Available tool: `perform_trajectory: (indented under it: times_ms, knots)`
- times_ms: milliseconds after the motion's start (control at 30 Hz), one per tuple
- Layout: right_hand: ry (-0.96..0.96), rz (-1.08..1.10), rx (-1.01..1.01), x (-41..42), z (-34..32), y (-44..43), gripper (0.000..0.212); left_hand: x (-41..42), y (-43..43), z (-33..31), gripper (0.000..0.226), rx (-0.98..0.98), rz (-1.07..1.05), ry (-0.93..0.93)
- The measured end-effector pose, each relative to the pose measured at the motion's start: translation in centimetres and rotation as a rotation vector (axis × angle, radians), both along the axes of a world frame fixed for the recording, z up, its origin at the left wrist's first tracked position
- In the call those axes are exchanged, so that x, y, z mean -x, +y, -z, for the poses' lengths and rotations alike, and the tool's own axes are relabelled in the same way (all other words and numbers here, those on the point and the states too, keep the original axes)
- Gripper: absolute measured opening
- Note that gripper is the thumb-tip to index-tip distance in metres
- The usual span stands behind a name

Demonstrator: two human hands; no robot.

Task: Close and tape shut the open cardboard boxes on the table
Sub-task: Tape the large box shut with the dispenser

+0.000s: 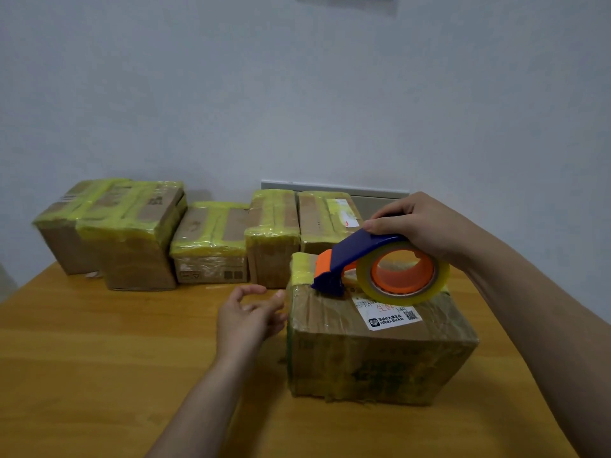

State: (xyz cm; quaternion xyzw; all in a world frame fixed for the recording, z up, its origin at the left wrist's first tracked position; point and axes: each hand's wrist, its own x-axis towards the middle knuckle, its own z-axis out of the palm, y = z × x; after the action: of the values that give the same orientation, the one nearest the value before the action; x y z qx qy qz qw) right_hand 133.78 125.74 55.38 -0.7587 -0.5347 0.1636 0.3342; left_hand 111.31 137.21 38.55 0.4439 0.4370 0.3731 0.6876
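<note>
My right hand (416, 223) grips the blue tape dispenser (360, 256), its nose pressed on the top of the nearest cardboard box (373, 352), right of centre on the table (99, 342). My left hand (246, 317) hovers open just beside the box's left edge.

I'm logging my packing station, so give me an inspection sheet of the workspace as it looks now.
Surface: wooden table.
Job's things: front box closed, yellow tape at its far left corner; dispenser nose on its top; taped boxes in a row by the wall.
Clutter: nothing seen.
Hands: right hand grips dispenser; left hand open, beside front box.
Cables: nothing seen.
Surroundings: pale wall, grey panel behind boxes.
</note>
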Motion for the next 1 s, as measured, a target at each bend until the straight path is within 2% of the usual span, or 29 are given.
perform_trajectory:
  times_ms: [133,200,233,300,367,433,467,533,567,600,667,733,767,867,933,1000]
  knots:
    - [0.0,-0.002,0.008,0.1,-0.1,0.0,0.019,1.2,-0.7,1.3,0.026,-0.203,0.148,0.324]
    - [0.005,-0.002,0.016,0.2,-0.1,0.1,0.02,1.6,-0.3,0.7,0.027,-0.372,0.172,0.509]
    - [0.007,-0.004,0.019,0.2,-0.2,0.1,0.02,1.6,0.1,-0.3,0.031,-0.488,0.131,0.518]
    - [0.01,-0.008,0.021,0.3,-0.2,0.1,0.02,0.9,0.4,-3.0,0.038,-0.681,0.103,0.364]
    - [0.016,-0.007,0.022,0.2,-0.2,0.2,0.02,-0.6,0.1,-5.0,0.043,-0.64,0.232,0.202]
    - [0.021,-0.01,0.018,0.1,-0.2,0.1,0.019,-2.5,-0.3,-5.1,0.053,-0.559,0.389,0.178]
    - [0.027,-0.013,0.014,0.1,-0.2,0.0,0.019,-3.0,-0.6,-4.8,0.067,-0.543,0.442,0.167]
    - [0.049,-0.023,0.007,0.2,-0.1,-0.3,0.021,-2.7,0.0,-2.9,0.127,-0.593,0.467,0.118]
    - [0.054,-0.024,0.007,0.2,0.0,-0.3,0.022,-2.8,0.6,-1.0,0.15,-0.58,0.47,0.104]
    - [0.054,-0.021,0.007,0.2,0.1,-0.2,0.023,-2.7,1.0,0.2,0.16,-0.551,0.49,0.087]
    - [0.046,-0.013,-0.004,0.3,0.2,0.1,0.024,-2.4,1.0,0.1,0.155,-0.513,0.57,0.098]
    - [0.057,-0.005,-0.018,0.3,0.1,0.2,0.024,-1.6,-0.7,-0.7,0.131,-0.495,0.54,0.164]
    - [0.077,-0.007,-0.021,0.3,0.1,0.1,0.024,-1.1,-1.1,-1.1,0.126,-0.554,0.528,0.186]
    - [0.082,-0.017,-0.021,0.3,0.2,-0.2,0.023,-0.8,-0.6,-2.9,0.129,-0.797,0.593,0.313]
    - [0.077,-0.013,-0.016,0.3,0.1,-0.3,0.023,-1.0,0.2,-3.8,0.125,-0.845,0.698,0.379]
    - [0.081,-0.015,0.007,0.3,-0.4,-0.4,0.022,-1.0,1.3,-4.4,0.111,-0.909,0.759,0.457]
